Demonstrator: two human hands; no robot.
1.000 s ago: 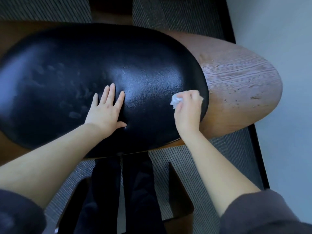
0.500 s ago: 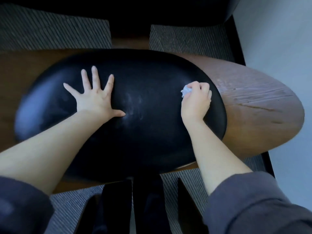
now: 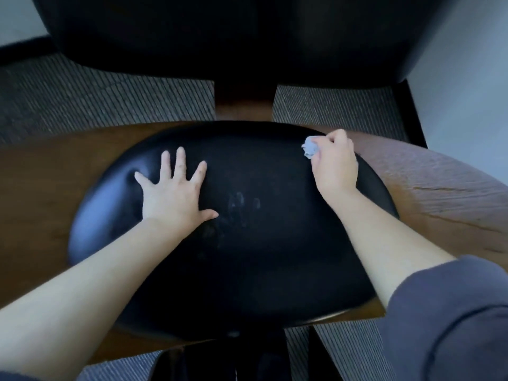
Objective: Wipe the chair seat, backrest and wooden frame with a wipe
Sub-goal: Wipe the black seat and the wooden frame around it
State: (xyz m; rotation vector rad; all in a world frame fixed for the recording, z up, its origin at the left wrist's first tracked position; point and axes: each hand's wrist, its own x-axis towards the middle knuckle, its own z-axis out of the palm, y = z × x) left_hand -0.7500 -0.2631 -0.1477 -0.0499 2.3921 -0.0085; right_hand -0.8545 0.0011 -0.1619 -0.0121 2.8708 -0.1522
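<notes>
The head camera looks down on the black seat cushion (image 3: 261,257), which fills the middle of the picture. It is long and round and sits on a wooden frame (image 3: 439,193). The wood sticks out past the cushion on the left and on the right, and the right side is wide and bare.

The left hand (image 3: 173,196) lies flat on the left half of the cushion. Its fingers are straight and spread wide, and it holds nothing. There is bare cushion all round it.

The right hand (image 3: 336,163) is at the far right edge of the cushion, just where the black meets the wood. Its fingers are curled round a small scrunched-up wipe (image 3: 310,149). The wipe pokes out on the left of the fist and seems to touch the cushion, but the picture is a bit blurry there.

Between the two hands the cushion is bare, with faint pale smudges (image 3: 242,202) near the middle.

Past the seat, a wooden post (image 3: 243,108) goes up to the dark backrest (image 3: 220,37) at the top. Grey striped carpet (image 3: 96,94) shows on both sides of the post. A pale wall (image 3: 467,64) stands on the right, near the end of the frame.
</notes>
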